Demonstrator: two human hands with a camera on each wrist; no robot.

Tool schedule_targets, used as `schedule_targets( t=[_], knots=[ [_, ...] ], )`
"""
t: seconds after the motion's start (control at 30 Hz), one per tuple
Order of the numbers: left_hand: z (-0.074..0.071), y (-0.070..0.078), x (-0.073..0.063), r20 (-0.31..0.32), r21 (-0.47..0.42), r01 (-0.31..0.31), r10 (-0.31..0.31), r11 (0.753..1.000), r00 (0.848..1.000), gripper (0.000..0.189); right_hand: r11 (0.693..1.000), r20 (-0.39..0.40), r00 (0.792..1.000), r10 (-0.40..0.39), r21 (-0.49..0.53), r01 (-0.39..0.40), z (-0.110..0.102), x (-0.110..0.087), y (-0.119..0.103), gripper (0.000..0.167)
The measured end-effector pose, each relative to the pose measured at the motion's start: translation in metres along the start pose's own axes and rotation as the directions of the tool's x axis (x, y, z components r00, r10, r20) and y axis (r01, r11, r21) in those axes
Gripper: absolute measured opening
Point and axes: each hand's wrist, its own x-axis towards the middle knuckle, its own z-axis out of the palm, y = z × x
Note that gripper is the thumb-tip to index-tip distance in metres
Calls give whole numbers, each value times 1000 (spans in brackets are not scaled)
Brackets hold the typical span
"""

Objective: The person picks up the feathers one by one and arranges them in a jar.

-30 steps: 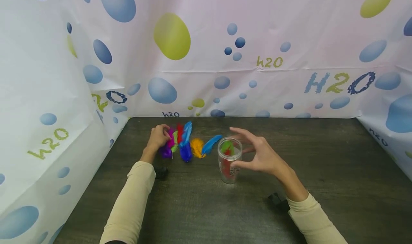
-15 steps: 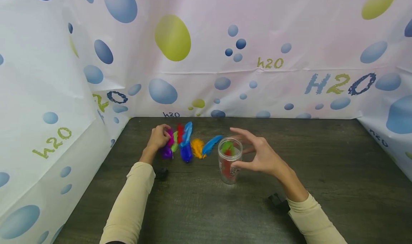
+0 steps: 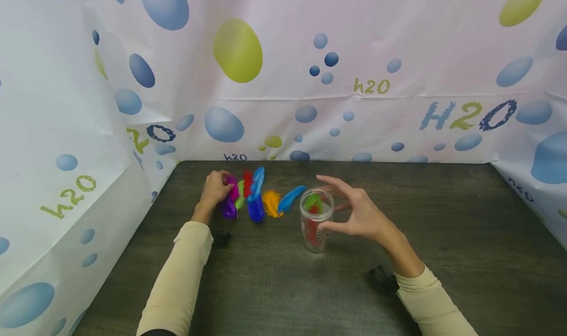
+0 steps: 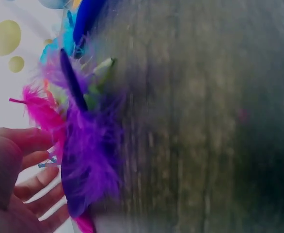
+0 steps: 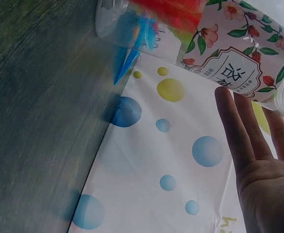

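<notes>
My left hand [image 3: 214,188] is at the left end of a row of feathers, its fingers loosely bent and spread beside a magenta feather [image 3: 232,187]. In the left wrist view the fingertips lie close to the magenta feather [image 4: 40,109] and a purple feather [image 4: 93,155]; whether they touch is unclear. A clear jar [image 3: 310,237] stands upright with a red feather and a green feather [image 3: 313,201] inside. My right hand [image 3: 359,213] curves loosely around its right side, fingers extended. In the right wrist view its fingertips reach the flowered label [image 5: 244,48]; contact cannot be told.
Between left hand and jar lie a lime feather [image 3: 240,194], a red feather [image 3: 247,182], a light blue feather [image 3: 257,183], a dark blue feather [image 3: 255,210], an orange feather [image 3: 270,202] and a blue feather [image 3: 291,198]. A bubble-printed backdrop [image 3: 283,80] borders the dark table [image 3: 274,291].
My left hand has drawn slightly to the left, showing more of the magenta feather. The right hand and the jar have stayed in place.
</notes>
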Motion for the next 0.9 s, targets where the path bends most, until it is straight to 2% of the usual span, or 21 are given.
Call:
schedule_targets(
  t=[0.13,0.3,0.4,0.57,0.9],
  knots=[
    [1,3,1,85,136,39,-51,990,995,43,1000,2,1000,-3,7,3,1,-1,0,95],
    [2,5,1,113,202,22,-45,979,993,38,1000,1,1000,2,-1,-2,2,-1,0,95],
    [3,6,2,96,208,4,-25,978,995,32,1000,-1,1000,3,-2,-3,2,-1,1,95],
    [5,7,4,32,202,-16,10,979,999,20,1000,-3,1000,5,-7,-5,1,-1,1,95],
    [11,2,5,-51,212,-40,52,976,997,14,1000,-4,1000,8,-12,-8,2,-2,0,94]
  ],
)
